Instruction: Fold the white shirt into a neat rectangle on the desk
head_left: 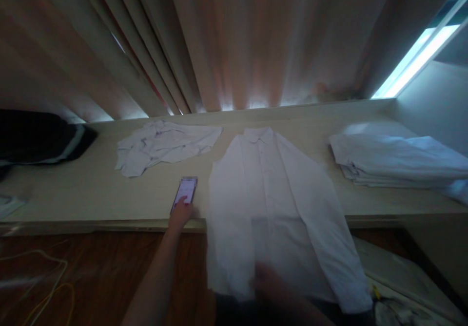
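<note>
My left hand [180, 215] is at the lower end of a phone [187, 188] with a lit screen, near the front edge of the pale ledge. One digit lies over the screen, and the other fingers are mostly hidden. Beside it a white long-sleeved shirt [268, 184] is spread front up, collar away from me, its lower half hanging over the edge towards me. Low over the shirt's front is my right hand [268, 279], dark and smeared by motion. Its fingers cannot be made out.
A crumpled white garment [164, 145] lies behind the phone. Folded white clothes [398, 158] are stacked at the right, and a black bundle [40, 138] sits at the far left. Curtains [234, 43] hang behind the ledge [109, 194]. Cables [60, 272] trail across the wooden floor.
</note>
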Demonstrator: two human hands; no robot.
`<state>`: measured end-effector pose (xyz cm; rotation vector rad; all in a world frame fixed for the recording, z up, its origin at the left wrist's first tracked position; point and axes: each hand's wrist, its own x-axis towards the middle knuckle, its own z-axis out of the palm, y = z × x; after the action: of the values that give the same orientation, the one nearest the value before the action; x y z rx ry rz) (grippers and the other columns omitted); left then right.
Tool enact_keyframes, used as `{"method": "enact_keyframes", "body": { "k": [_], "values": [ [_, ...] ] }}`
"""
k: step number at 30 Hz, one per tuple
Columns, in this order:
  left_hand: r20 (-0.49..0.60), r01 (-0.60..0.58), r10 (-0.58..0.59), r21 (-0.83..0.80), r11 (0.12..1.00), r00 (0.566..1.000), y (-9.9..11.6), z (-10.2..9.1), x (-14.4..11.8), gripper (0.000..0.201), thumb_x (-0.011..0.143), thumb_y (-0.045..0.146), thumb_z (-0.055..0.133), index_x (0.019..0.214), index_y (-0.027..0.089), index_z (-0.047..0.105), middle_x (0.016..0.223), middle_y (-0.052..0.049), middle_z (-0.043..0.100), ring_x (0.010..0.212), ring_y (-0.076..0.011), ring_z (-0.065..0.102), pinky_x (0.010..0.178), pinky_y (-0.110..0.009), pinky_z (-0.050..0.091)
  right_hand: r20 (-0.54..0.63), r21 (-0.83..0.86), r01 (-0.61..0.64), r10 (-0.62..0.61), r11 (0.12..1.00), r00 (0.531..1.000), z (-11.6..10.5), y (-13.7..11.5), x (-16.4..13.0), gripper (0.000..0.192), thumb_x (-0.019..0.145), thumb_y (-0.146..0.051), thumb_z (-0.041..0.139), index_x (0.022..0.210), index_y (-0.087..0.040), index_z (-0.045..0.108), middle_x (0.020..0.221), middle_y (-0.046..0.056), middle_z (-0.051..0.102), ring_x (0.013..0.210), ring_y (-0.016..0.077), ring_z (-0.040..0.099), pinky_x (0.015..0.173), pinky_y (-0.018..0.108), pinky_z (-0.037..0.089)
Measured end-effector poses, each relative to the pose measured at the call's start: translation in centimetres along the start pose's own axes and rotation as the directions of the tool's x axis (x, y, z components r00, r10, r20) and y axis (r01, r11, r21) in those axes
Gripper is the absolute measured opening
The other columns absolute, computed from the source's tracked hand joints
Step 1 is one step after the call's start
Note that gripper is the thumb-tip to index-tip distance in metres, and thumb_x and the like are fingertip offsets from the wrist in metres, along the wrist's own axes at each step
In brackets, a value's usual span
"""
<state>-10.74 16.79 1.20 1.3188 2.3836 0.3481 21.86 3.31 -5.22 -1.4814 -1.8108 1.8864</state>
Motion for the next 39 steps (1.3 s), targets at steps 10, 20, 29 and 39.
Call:
{"method": "enact_keyframes", "body": {
  "k": [10, 20, 29, 39],
  "values": [
    [0.199, 0.089, -0.021, -0.339, 0.937, 0.98, -1.0, 2.7, -11.5, 0.041, 0.077, 0.05, 0.044, 0.08, 0.016, 0.065, 0.063, -0.005, 0.067, 0.065, -0.0189, 0.063, 0.059, -0.028, 0.049, 0.015, -0.054, -0.118, 0.119, 0.992, 0.993, 0.1, -1.7, -0.9, 0.015, 0.075, -0.027, 0.056, 0.083, -0.017, 0.064, 0.081, 0.004, 0.066, 0.073, 0.0152, 0.055, 0.065, 0.025, 0.041],
    [0.572, 0.366, -0.011, -0.509, 0.779, 0.82, -1.2, 6.5, -21.7, 0.046, 0.065, 0.064, 0.055, 0.071, 0.018, 0.058, 0.054, -0.001, 0.061, 0.041, -0.0142, 0.054, 0.039, -0.025, 0.041, 0.04, 0.07, -0.016, 0.013, 0.997, 0.999, 0.2, -2.3, -0.8, 0.018, 0.078, -0.027, 0.053, 0.081, -0.015, 0.066, 0.078, 0.003, 0.066, 0.071, 0.0131, 0.057, 0.065, 0.022, 0.042],
    [0.391, 0.226, 0.059, -0.641, 0.733, 0.919, -1.5, 7.8, -21.8, 0.04, 0.061, 0.041, 0.069, 0.091, 0.018, 0.054, 0.087, -0.006, 0.068, 0.08, -0.0189, 0.064, 0.068, -0.027, 0.052, 0.022, 0.002, -0.08, 0.08, 0.997, 0.997, 0.2, -3.4, -1.1, 0.02, 0.082, -0.023, 0.046, 0.075, -0.015, 0.063, 0.071, 0.003, 0.063, 0.066, 0.012, 0.054, 0.062, 0.022, 0.04],
    [0.304, 0.153, 0.08, -0.668, 0.728, 0.949, 0.1, 8.1, -23.2, 0.045, 0.062, 0.026, 0.058, 0.105, 0.018, 0.048, 0.102, -0.008, 0.065, 0.097, -0.0203, 0.061, 0.086, -0.033, 0.049, 0.042, -0.181, 0.163, -0.158, 0.97, 0.986, -0.6, -3.4, -2.6, 0.017, 0.076, -0.015, 0.053, 0.088, -0.015, 0.064, 0.097, 0.009, 0.067, 0.094, 0.02, 0.058, 0.086, 0.031, 0.039]
  ]
}}
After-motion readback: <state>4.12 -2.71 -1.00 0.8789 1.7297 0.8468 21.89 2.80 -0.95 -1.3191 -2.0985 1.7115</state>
